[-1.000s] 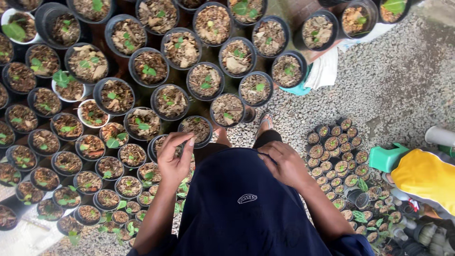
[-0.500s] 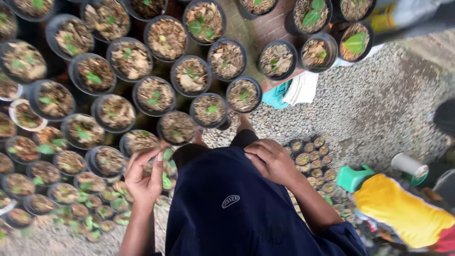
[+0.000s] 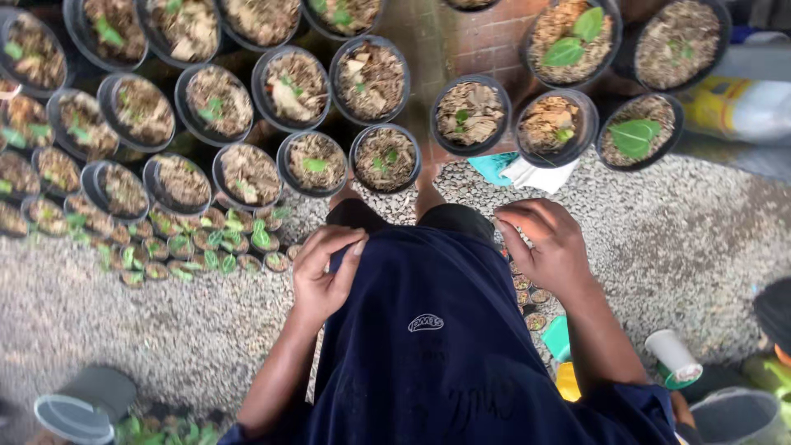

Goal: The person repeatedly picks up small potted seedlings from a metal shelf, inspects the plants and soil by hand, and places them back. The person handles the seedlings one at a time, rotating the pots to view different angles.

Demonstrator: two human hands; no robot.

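On navy shirt (image 3: pixel 428 330), both hands (image 3: pixel 325 276).

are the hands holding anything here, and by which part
No separate object shows in either hand. The left hand pinches the upper edge of the dark blue shirt with its fingertips. The right hand rests curled at the shirt's other side; any grip there cannot be told.

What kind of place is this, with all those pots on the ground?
Most likely a plant nursery, outdoors. Rows of black pots filled with coarse potting mix hold small green seedlings, tiny starter pots crowd beside them, and everything stands on a gravel floor edged with brick.
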